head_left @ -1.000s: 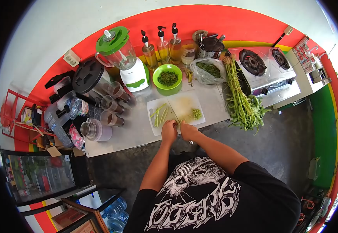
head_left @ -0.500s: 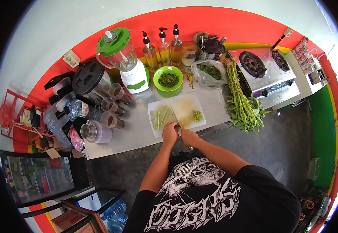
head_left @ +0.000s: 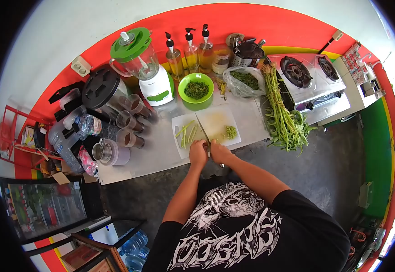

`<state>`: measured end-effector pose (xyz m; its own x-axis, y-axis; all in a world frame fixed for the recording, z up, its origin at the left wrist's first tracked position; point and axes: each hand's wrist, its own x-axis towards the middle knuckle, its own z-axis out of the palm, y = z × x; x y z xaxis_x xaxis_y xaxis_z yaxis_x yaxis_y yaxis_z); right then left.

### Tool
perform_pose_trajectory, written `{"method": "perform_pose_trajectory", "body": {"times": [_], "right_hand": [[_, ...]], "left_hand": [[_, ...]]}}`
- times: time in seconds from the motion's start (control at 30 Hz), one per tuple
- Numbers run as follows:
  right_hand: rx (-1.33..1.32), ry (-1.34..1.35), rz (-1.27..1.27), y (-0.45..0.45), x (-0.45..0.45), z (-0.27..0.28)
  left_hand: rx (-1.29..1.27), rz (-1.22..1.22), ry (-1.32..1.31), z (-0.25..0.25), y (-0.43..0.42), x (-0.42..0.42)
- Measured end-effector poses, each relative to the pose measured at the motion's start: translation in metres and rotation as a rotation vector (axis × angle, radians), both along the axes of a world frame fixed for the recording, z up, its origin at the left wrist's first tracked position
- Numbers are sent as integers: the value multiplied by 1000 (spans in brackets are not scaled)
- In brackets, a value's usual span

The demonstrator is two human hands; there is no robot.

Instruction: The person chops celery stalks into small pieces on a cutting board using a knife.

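The knife [head_left: 202, 125] has slid a little forward across the board since a moment ago, its tip now near the far edge; the big things around it stand where they stood. The metal-topped table [head_left: 161, 156] runs along the wall, with a two-burner stove [head_left: 312, 76] at the person's right end. Beside the stove lies a long bundle of leafy stalks [head_left: 284, 111], its leaves hanging over the near edge. A green-lidded blender [head_left: 156, 89] stands toward the left, at the back. In front of the person lies the white cutting board [head_left: 214, 121], and just behind it a green bowl [head_left: 197, 106] with chopped greens in it. The right hand [head_left: 219, 153] is wrapped round the knife's handle. The left hand [head_left: 198, 153] has its fingers curled in beside the blade; I can't tell what they pinch. Pale stems [head_left: 193, 132] lie left of the blade, a small chopped heap [head_left: 230, 132] right of it.
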<state>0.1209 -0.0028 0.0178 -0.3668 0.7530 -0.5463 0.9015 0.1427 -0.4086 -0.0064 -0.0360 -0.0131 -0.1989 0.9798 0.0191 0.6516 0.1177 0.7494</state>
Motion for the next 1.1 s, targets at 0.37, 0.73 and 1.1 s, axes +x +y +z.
{"method": "perform_pose_trajectory", "body": {"times": [0.37, 0.73, 1.1], "right_hand": [[-38, 53, 29, -6, 56, 1], [140, 48, -77, 12, 99, -16], [166, 158, 11, 7, 69, -13]], "left_hand": [[-13, 61, 57, -1, 2, 11], [79, -61, 35, -10, 40, 42], [61, -113, 63, -2, 39, 40]]}}
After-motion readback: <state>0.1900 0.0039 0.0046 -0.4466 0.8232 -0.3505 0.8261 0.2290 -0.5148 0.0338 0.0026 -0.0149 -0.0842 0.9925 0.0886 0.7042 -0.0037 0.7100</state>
